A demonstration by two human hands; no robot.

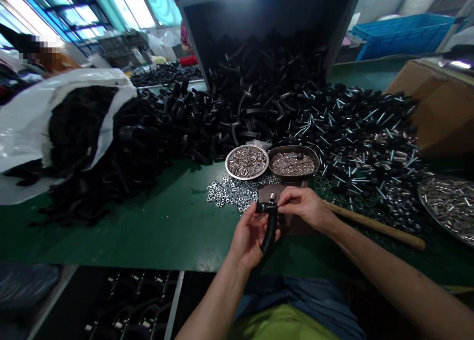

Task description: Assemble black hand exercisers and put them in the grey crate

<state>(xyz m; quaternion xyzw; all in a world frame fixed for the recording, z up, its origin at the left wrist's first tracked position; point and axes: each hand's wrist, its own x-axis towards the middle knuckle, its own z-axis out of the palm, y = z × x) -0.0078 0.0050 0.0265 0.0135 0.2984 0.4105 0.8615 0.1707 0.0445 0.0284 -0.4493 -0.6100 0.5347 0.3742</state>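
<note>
My left hand (pixel 247 238) is wrapped around a black curved plastic handle (pixel 271 229), held upright just above the bench. A short silver metal piece (pixel 273 196) stands at the handle's top. My right hand (pixel 305 206) pinches at the upper right side of the handle; whatever is between its fingertips is too small to name. Beneath my hands lies a brown plate (pixel 298 227). Just behind them are a heap of small silver nuts (pixel 224 194), a round white bowl (pixel 227 168) of metal pins and an oval tin (pixel 317 169) of tiny metal parts.
A wooden tool handle (pixel 377 226) lies to the right. Black knobs with silver bolts (pixel 344 127) are piled behind it, beside a cardboard box (pixel 437 103). Black parts spill from a large tilted bin (pixel 196 38) and a white sack (pixel 22 127). A metal tray (pixel 425 206) sits far right.
</note>
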